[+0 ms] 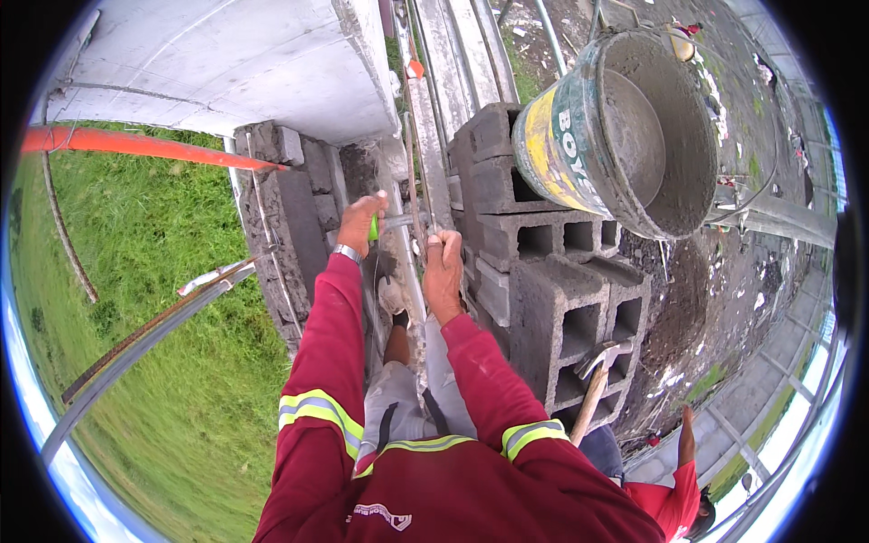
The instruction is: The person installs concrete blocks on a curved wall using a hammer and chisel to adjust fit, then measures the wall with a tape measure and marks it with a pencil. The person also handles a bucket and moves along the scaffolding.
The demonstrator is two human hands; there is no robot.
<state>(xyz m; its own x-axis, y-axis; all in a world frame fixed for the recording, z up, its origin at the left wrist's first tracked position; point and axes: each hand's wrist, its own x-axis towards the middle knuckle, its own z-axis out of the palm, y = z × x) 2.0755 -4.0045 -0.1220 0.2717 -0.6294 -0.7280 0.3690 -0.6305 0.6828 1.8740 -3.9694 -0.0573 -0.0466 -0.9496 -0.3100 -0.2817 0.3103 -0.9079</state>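
My left hand (358, 224), with a metal watch on its wrist, is closed round a tool with a bright green handle (373, 228). The tool's grey metal part (404, 220) points right, across a narrow gap beside the block wall. I cannot tell the tool's exact kind. Close by on the right, my right hand (444, 271) has its fingers curled together at the lower end of a long grey board (426, 149). What these fingers hold, if anything, is hidden. An orange-red piece (415, 70) sits at the board's far end.
Hollow grey blocks (563, 303) are stacked at my right, with a claw hammer (597, 376) on them. Above stands a bucket (552, 149) of wet mortar. A block wall (294, 217), an orange pole (136, 143) and grass lie left. Another person's red sleeve (683, 498) shows lower right.
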